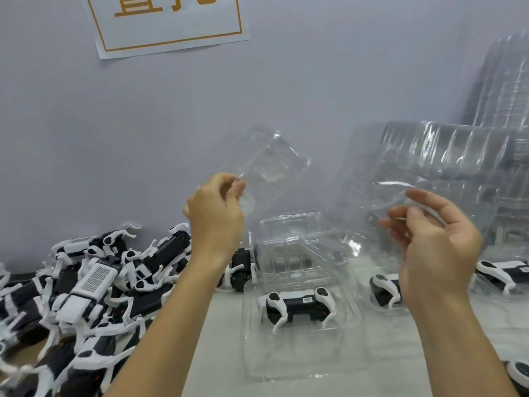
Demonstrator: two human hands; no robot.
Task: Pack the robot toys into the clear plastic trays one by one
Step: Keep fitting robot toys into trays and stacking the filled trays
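Note:
My left hand (216, 213) is raised above the table and pinches the corner of a clear plastic tray (269, 170) that hangs tilted in the air. My right hand (432, 242) is raised too, its fingers closed on the edge of a second clear tray (380, 173). Below them a black-and-white robot dog toy (294, 306) lies in a clear tray (303, 359) on the table. Another robot toy (385, 290) lies in a tray partly behind my right wrist.
A heap of loose robot dog toys (86, 287) covers the table's left side. Stacks of empty clear trays (472, 167) stand at the back right against the grey wall. More packed toys (503, 272) lie at the right edge. An empty tray (300, 247) sits mid-table.

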